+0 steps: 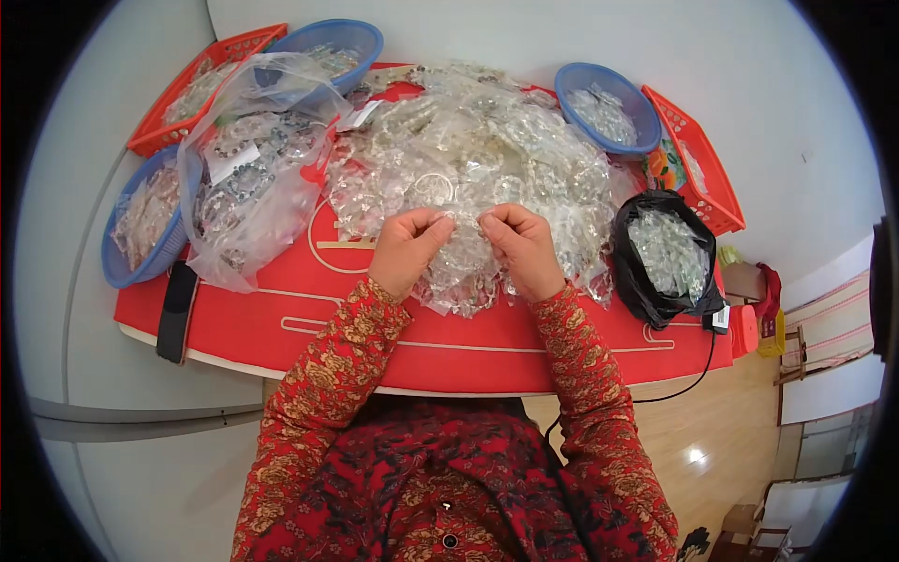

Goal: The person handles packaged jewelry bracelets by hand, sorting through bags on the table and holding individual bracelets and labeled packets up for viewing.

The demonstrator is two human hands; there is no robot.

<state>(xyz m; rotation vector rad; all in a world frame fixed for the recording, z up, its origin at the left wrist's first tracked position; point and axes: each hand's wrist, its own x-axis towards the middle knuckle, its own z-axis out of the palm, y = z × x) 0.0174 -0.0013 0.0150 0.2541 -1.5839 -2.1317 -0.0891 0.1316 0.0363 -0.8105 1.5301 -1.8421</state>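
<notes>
A big pile of small clear plastic packets with shiny beaded pieces covers the middle of the red table. At the pile's near side, my left hand pinches the top edge of a clear packet between thumb and forefinger. My right hand pinches close by, a small gap to the right, at the same packet's edge. The packet hangs between the two hands, and its outline blends into the pile behind.
Blue baskets and red baskets hold packets at both back corners. A large clear bag lies left. A black bag of packets stands right, near a cable. The red table has a curved front edge.
</notes>
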